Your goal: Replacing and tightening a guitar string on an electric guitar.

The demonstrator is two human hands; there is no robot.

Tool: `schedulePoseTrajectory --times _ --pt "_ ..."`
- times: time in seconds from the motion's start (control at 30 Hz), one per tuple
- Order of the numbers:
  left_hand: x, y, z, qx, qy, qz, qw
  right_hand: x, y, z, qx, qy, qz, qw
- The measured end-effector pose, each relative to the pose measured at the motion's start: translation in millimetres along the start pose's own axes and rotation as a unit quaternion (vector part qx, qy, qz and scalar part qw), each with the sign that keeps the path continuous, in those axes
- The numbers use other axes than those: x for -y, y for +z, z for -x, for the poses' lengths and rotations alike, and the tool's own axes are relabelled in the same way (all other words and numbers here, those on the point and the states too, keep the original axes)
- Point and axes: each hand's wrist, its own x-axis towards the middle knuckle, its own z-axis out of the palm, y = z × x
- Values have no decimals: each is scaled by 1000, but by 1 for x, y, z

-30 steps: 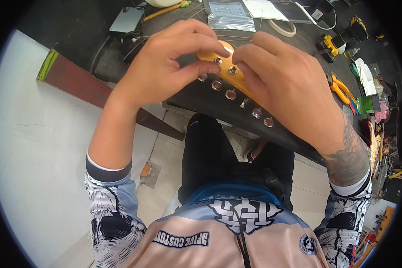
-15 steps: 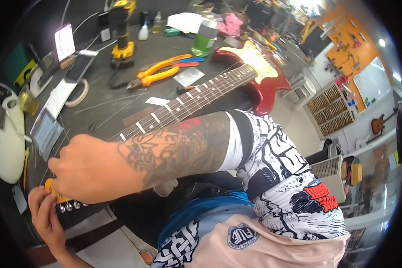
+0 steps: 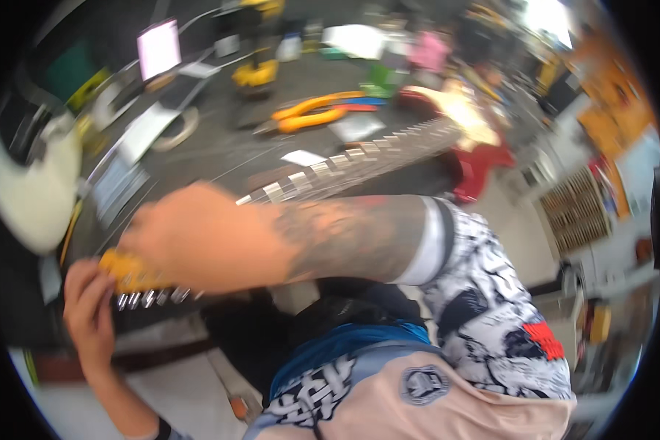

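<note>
The red guitar (image 3: pixel 374 163) lies along the bench (image 3: pixel 213 163), tuners (image 3: pixel 148 298) already fitted to its yellow headstock (image 3: pixel 122 268); work there seems unfinished. The left hand (image 3: pixel 88 302), half-curled, meets the headstock's tip; the right hand (image 3: pixel 202 238) lies over it, fingers hidden; neither grip can be told

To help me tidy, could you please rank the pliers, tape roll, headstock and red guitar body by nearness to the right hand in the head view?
1. Headstock, at the right hand's lower left
2. Tape roll, above
3. Pliers, upper right
4. Red guitar body, far right
</note>
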Motion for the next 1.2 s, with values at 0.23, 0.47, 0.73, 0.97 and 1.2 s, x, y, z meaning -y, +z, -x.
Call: schedulePoseTrajectory --times 0.23,0.47,0.73,0.97,1.2 --pt "-18 -2 -29 25 30 53 998 13 -7 -17 30 16 -85 996" --pt "-18 -15 -20 44 -16 79 996 31 -1 -31 49 30 -94 994" --pt "-22 -11 -10 -21 43 -67 997 33 2 -37 43 56 -103 992" --pt "-37 -3 9 -49 50 -241 968 36 6 -39 47 48 -94 993" --pt "-38 1 15 -45 37 -277 959 35 6 -38 46 45 -95 993"
